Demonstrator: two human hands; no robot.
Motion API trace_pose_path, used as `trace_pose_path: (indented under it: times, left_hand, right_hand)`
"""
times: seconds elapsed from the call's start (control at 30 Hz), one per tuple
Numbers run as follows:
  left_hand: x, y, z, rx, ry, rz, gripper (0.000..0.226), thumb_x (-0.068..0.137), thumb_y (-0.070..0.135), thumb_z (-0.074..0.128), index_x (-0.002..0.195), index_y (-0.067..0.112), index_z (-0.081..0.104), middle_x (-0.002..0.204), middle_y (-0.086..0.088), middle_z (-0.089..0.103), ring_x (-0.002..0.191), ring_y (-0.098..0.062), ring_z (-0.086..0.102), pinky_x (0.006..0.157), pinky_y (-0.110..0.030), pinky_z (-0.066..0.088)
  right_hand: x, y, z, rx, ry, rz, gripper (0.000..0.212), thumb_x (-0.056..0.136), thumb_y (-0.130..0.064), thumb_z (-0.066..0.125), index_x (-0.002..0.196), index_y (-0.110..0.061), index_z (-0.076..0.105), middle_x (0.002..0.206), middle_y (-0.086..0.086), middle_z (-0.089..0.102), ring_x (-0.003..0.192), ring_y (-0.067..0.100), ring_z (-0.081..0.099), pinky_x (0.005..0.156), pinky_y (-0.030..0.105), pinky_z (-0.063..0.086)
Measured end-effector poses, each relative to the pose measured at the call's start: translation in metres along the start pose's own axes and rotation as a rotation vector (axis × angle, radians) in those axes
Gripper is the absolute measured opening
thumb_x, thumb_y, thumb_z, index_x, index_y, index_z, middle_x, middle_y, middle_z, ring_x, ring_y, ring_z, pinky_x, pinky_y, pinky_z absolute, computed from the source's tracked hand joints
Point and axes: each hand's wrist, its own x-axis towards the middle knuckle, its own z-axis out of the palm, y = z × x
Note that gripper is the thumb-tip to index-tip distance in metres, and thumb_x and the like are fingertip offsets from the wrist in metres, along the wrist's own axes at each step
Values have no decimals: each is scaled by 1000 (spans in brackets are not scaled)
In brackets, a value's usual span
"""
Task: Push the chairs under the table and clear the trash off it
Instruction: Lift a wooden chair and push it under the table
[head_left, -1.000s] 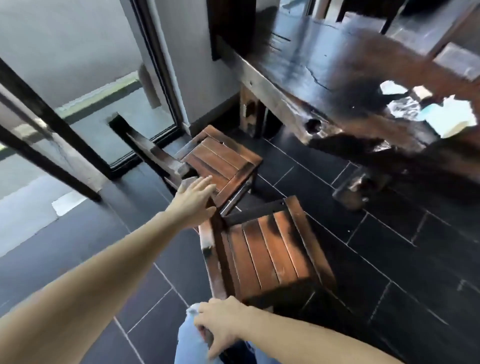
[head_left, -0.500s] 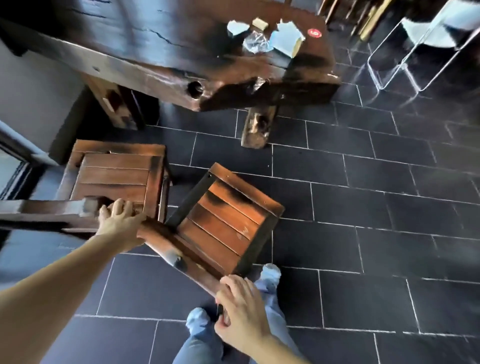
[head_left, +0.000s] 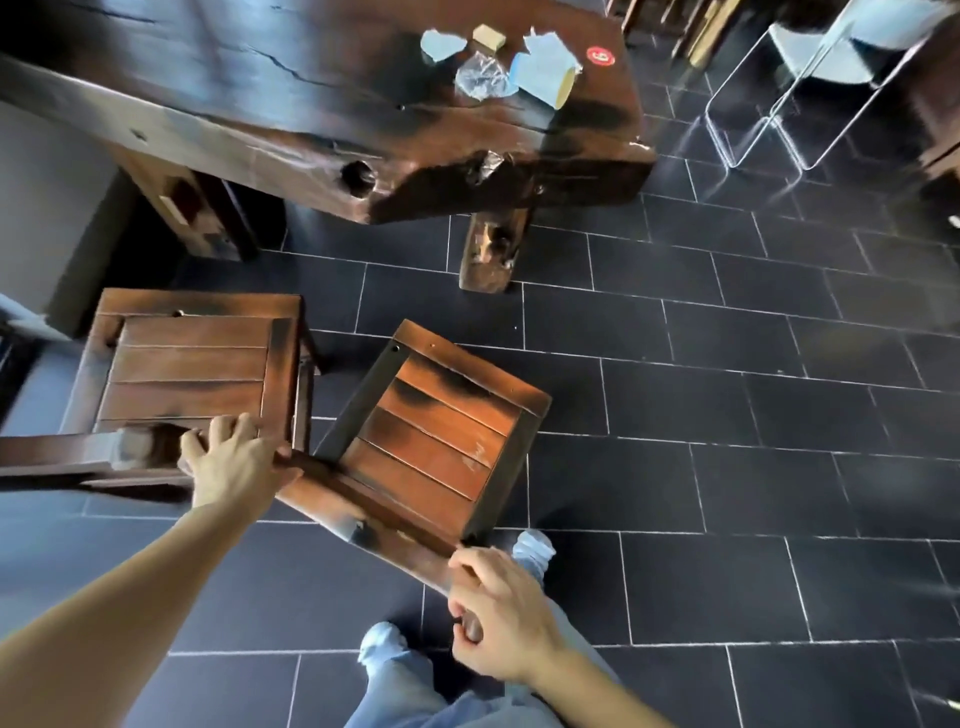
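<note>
Fingers (head_left: 228, 427) of the left hand (head_left: 236, 465) are curled over the rear edge of the left-hand reddish-brown slatted wooden chair (head_left: 192, 364), grasping it where its dark back rail ends. The thumb side touches the near end of the back rail of the angled slatted wooden chair (head_left: 441, 436). Fingers (head_left: 478, 564) of the right hand (head_left: 498, 618) are clenched round the other end of that rail, just above the person's pale blue trouser legs (head_left: 405, 686). Both chairs stand out on the black tiled floor (head_left: 727, 467), apart from the dark wooden slab surface (head_left: 249, 98). The left-hand one sits square to the slab's long edge and close to the grey wall (head_left: 47, 218). The other is turned so its front corner aims toward the stump-like wooden leg (head_left: 493, 249). Bare tiles lie between chairs and slab, and wide open floor spreads to the right. Near the slab's right end lie a torn pale blue paper scrap (head_left: 441, 44), a small tan block (head_left: 488, 36), crumpled clear plastic wrap (head_left: 483, 78) and a tipped pale blue paper cup (head_left: 543, 78). A round red sticker (head_left: 601, 55) sits by the edge.
</note>
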Motion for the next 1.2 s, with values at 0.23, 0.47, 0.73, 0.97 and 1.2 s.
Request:
trace_pose_path:
  times: [0.23, 0.47, 0.73, 0.97, 1.2]
  left_hand:
    - [33, 48, -17, -22, 9, -50, 21, 76, 49, 68, 95, 40, 69, 121, -2, 49, 117, -31, 30, 99, -47, 21]
    - [67, 98, -30, 0, 15, -81, 28, 79, 57, 61, 103, 43, 65, 115, 6, 51, 112, -26, 33, 92, -44, 30]
    - [90, 144, -42, -279, 235, -134, 19, 71, 37, 72, 62, 22, 67, 62, -1, 67, 76, -29, 62, 65, -34, 42]
    - [107, 139, -40, -252, 211, -102, 17, 76, 31, 73, 65, 20, 66, 62, -2, 67, 72, -31, 61, 60, -32, 40]
    - [114, 130, -40, -251, 262, -50, 5, 74, 15, 72, 73, 20, 70, 69, -4, 69, 71, -33, 60, 58, -34, 43]
  right_hand:
    - [40, 68, -52, -81, 31, 5, 15, 58, -29, 66, 69, -23, 56, 108, -3, 59, 97, 10, 46, 81, 25, 44]
    - [88, 144, -114, -258, -180, -1, 16, 68, -40, 63, 75, -26, 58, 110, -10, 56, 100, 11, 52, 87, 28, 47]
    - [122, 216, -167, -320, -376, 54, 26, 72, -49, 59, 88, -31, 49, 107, -18, 48, 88, 11, 55, 76, 24, 53]
    - [129, 213, -162, -374, -275, 69, 25, 70, -43, 60, 89, -31, 51, 104, -15, 53, 93, 11, 53, 89, 27, 47]
    - [137, 186, -130, -427, 82, 518, 63, 74, -47, 71, 130, -28, 48, 151, 3, 33, 139, 28, 33, 109, 58, 26]
